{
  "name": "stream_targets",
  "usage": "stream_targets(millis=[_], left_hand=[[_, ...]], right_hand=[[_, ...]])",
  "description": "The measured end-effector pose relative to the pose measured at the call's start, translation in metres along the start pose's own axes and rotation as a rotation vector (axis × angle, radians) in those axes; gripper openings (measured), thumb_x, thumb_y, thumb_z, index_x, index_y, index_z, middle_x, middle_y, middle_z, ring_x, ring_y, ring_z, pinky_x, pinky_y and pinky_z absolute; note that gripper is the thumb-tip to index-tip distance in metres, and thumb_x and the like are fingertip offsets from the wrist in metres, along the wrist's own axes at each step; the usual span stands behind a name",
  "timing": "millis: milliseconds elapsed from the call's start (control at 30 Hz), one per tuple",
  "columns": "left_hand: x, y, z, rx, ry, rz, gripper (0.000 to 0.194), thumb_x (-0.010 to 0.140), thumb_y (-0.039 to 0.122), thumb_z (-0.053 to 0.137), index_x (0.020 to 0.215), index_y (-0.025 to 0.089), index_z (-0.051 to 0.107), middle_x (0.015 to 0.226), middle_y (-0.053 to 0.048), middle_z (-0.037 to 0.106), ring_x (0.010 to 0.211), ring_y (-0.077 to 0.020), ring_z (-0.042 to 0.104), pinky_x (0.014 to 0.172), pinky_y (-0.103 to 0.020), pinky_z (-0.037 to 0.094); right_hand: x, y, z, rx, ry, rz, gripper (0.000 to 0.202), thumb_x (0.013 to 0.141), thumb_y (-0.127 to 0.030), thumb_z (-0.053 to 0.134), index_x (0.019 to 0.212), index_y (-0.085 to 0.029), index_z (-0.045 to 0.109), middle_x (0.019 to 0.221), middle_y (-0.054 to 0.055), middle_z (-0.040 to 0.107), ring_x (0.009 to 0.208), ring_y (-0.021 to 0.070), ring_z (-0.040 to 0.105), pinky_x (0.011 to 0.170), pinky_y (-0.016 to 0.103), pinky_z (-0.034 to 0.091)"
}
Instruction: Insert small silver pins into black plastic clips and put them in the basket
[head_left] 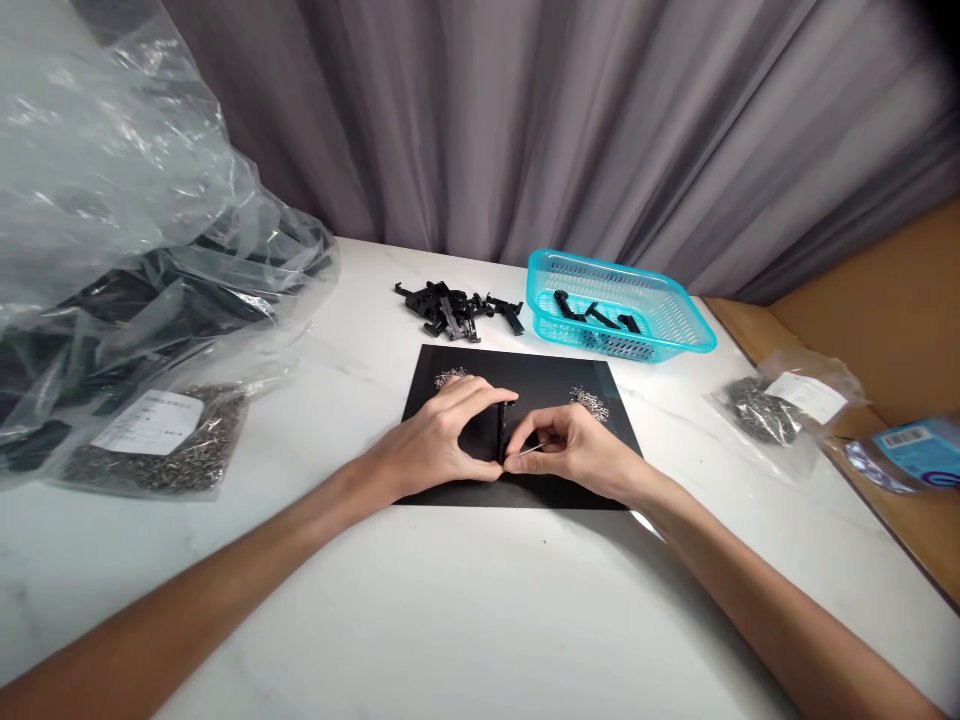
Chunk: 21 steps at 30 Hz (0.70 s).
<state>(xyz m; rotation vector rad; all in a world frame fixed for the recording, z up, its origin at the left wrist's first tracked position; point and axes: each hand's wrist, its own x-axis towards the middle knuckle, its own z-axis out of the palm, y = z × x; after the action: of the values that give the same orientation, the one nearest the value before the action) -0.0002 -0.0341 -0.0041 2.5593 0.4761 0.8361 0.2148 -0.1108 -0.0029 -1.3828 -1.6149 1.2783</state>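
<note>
My left hand (455, 428) grips a narrow black plastic part (501, 430) at its two ends, between thumb and fingers, above a black mat (525, 372). My right hand (574, 448) is closed in a pinch around a thin metal pin-like tool (531, 449), whose tip is close to the lower end of the part. Whether the tip touches the part I cannot tell. On the mat lie two heaps of tiny metal pieces: a left heap (451, 377), partly behind my left hand, and a right heap (589, 403) beyond my right hand.
Behind the mat is a pile of black plastic parts (450, 308). A blue basket (694, 325) beside it holds several more. Large clear bags (150, 200) and a labelled bag of small metal pieces (169, 440) are left; another such bag (772, 405) and a blue packet (915, 455) are right.
</note>
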Motion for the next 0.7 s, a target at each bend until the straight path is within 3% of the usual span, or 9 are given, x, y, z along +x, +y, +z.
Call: stream_targets(millis=[100, 267, 400, 467, 600, 700], left_hand=[[-0.001, 0.0, 0.001, 0.01, 0.014, 0.04, 0.058, 0.075, 0.016, 0.079, 0.13, 0.019, 0.059, 0.11, -0.008, 0.069, 0.106, -0.0268, 0.066, 0.101, -0.046, 0.054], [-0.003, -0.001, 0.002, 0.026, 0.044, 0.054, 0.057, 0.076, 0.015, 0.079, 0.13, 0.018, 0.059, 0.112, -0.009, 0.07, 0.108, -0.0274, 0.067, 0.103, -0.046, 0.054], [-0.003, -0.001, 0.002, -0.011, 0.021, -0.043, 0.061, 0.072, 0.015, 0.082, 0.129, 0.021, 0.061, 0.115, -0.007, 0.069, 0.109, -0.0257, 0.068, 0.099, -0.04, 0.056], [-0.001, -0.002, 0.002, -0.024, 0.009, -0.097, 0.061, 0.071, 0.019, 0.085, 0.128, 0.022, 0.062, 0.114, -0.005, 0.07, 0.107, -0.0254, 0.069, 0.098, -0.04, 0.057], [0.001, -0.004, 0.001, -0.056, 0.038, -0.135, 0.061, 0.071, 0.032, 0.09, 0.125, 0.021, 0.063, 0.11, -0.004, 0.071, 0.102, -0.0236, 0.069, 0.097, -0.039, 0.057], [0.002, -0.004, 0.0, -0.086, 0.043, -0.162, 0.061, 0.07, 0.033, 0.09, 0.124, 0.021, 0.064, 0.109, -0.004, 0.07, 0.101, -0.0227, 0.066, 0.094, -0.037, 0.057]], right_hand=[[0.001, -0.001, 0.001, -0.011, 0.002, 0.017, 0.034, 0.074, -0.051, 0.086, 0.081, -0.019, 0.077, 0.052, -0.008, 0.038, 0.051, 0.0087, 0.026, 0.047, 0.026, 0.017], [0.0, -0.001, 0.004, -0.013, 0.009, 0.03, 0.035, 0.076, -0.052, 0.085, 0.081, -0.019, 0.075, 0.055, -0.006, 0.048, 0.051, 0.0086, 0.029, 0.048, 0.027, 0.019], [-0.003, -0.001, 0.004, -0.014, 0.01, -0.044, 0.035, 0.082, -0.053, 0.08, 0.087, -0.019, 0.073, 0.078, 0.0, 0.066, 0.065, 0.012, 0.049, 0.061, 0.027, 0.038], [-0.006, -0.002, 0.001, -0.006, 0.011, -0.089, 0.035, 0.085, -0.054, 0.077, 0.089, -0.02, 0.072, 0.089, 0.002, 0.067, 0.077, 0.0147, 0.056, 0.07, 0.029, 0.044], [-0.013, -0.006, -0.003, -0.17, 0.203, -0.197, 0.043, 0.105, -0.052, 0.049, 0.089, -0.021, 0.074, 0.088, 0.004, 0.061, 0.081, 0.017, 0.057, 0.076, 0.033, 0.046], [-0.019, -0.008, -0.001, -0.324, 0.38, -0.3, 0.047, 0.11, -0.046, 0.037, 0.097, -0.023, 0.076, 0.098, 0.007, 0.063, 0.095, 0.021, 0.059, 0.09, 0.038, 0.045]])
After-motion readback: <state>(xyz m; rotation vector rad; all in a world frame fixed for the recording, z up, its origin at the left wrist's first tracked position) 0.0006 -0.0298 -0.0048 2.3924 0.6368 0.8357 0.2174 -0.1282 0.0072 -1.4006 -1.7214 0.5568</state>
